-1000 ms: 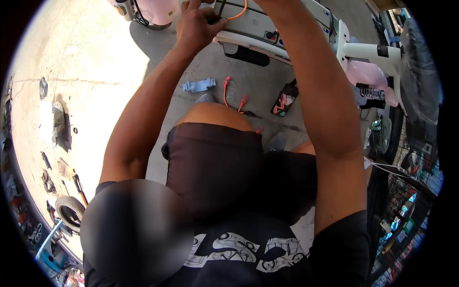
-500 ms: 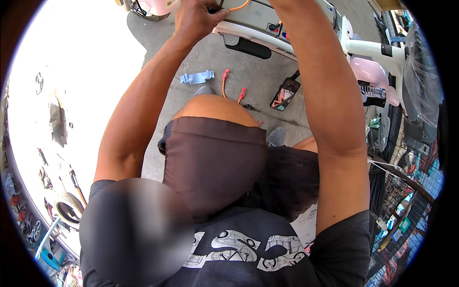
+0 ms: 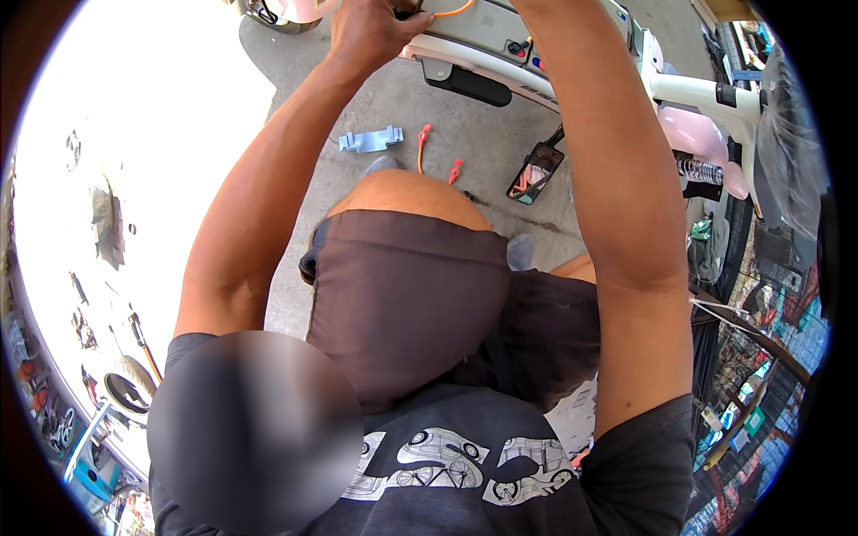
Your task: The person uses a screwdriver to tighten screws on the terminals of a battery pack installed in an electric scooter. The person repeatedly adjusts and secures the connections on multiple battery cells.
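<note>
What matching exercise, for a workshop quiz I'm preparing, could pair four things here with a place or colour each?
Things
1. Phone
2. Bracket
3. Tyre
4. Left hand

Places and colours
A. Light blue
B. At the edge of the grey panel
C. On the floor, right of the bracket
D. Far left of the picture

Right pairs: 1-C, 2-A, 3-D, 4-B

Black short-sleeved T-shirt (image 3: 447,514) — white vehicle print (image 3: 442,447) — dark brown shorts (image 3: 402,304).
</note>
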The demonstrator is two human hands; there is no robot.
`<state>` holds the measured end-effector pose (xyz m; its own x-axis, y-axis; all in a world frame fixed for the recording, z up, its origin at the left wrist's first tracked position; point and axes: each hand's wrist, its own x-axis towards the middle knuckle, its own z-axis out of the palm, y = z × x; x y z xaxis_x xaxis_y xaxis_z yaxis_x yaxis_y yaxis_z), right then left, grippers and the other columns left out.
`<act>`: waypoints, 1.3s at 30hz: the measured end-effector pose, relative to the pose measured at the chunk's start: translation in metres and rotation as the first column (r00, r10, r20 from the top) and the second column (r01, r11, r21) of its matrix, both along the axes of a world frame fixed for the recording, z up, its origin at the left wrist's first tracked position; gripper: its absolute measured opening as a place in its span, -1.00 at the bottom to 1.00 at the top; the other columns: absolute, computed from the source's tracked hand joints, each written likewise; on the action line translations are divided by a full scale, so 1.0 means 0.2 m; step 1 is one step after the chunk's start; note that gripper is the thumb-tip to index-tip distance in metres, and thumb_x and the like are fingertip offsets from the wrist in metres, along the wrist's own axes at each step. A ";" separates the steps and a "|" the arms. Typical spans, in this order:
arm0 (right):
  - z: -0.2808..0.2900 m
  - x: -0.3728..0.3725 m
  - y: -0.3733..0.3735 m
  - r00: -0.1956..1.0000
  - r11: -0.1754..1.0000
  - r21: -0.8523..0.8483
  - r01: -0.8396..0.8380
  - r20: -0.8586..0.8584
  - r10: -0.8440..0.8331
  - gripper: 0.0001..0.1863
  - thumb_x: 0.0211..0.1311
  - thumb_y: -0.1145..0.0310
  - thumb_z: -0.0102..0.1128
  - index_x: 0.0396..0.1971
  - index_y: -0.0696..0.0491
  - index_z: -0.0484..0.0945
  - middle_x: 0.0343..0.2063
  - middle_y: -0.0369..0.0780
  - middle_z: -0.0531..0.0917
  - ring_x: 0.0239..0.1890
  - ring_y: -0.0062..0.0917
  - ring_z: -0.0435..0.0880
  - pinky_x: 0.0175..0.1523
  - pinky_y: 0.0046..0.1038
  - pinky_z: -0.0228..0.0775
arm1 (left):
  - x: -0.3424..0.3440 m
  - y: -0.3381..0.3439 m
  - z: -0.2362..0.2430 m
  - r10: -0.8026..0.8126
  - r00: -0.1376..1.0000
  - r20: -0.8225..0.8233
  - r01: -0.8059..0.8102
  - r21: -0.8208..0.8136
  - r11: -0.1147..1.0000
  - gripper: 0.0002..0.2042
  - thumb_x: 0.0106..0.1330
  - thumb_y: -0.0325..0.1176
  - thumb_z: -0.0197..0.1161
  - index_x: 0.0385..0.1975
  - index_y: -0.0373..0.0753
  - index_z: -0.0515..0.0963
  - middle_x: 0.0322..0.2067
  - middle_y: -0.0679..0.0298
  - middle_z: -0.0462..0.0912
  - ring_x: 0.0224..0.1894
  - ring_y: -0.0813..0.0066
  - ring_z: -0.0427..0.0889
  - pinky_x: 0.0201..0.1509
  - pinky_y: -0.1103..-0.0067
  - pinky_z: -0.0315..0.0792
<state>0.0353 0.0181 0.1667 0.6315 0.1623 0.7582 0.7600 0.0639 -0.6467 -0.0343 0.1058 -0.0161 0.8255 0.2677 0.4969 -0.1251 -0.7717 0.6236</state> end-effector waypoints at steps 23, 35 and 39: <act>0.04 -0.09 0.02 0.988 1.000 -0.002 -0.001 -0.154 0.001 -0.82 0.07 0.48 0.17 -0.56 0.30 0.64 -0.72 -0.14 0.62 -0.63 -0.59 0.55 -0.46 -0.47 0.38 | -0.07 -0.09 0.00 0.084 0.996 -0.031 -0.084 0.027 0.996 -0.81 -0.06 -0.26 0.56 -0.54 -0.18 0.69 0.03 0.35 0.59 0.19 0.20 0.45 -0.03 0.34 0.57; -0.10 -0.14 0.03 0.999 0.998 0.041 -0.042 -0.013 0.042 -0.94 -0.02 0.49 0.25 -0.57 0.15 0.64 -0.62 -0.04 0.68 -0.52 -0.16 0.74 -0.34 -0.31 0.60 | -0.03 -0.06 -0.06 0.019 0.999 -0.050 -0.024 -0.098 0.995 -0.56 0.05 -0.22 0.54 -0.09 -0.27 0.66 0.03 0.09 0.61 0.15 -0.06 0.51 0.00 0.18 0.50; -0.10 -0.15 0.02 1.000 0.999 0.052 -0.017 0.015 0.016 -0.94 0.02 0.53 0.24 -0.51 0.18 0.67 -0.62 -0.09 0.70 -0.54 -0.32 0.76 -0.38 -0.43 0.56 | -0.06 -0.08 -0.02 -0.055 0.992 -0.109 0.030 -0.217 0.976 -0.55 0.10 -0.26 0.52 -0.02 -0.29 0.63 -0.07 0.01 0.71 -0.01 0.04 0.69 -0.10 0.26 0.53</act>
<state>0.0048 0.0229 0.1467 0.6176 0.1324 0.7752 0.7682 0.1095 -0.6307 -0.0454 0.0903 -0.0195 0.8864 0.3212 0.3334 -0.0733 -0.6137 0.7861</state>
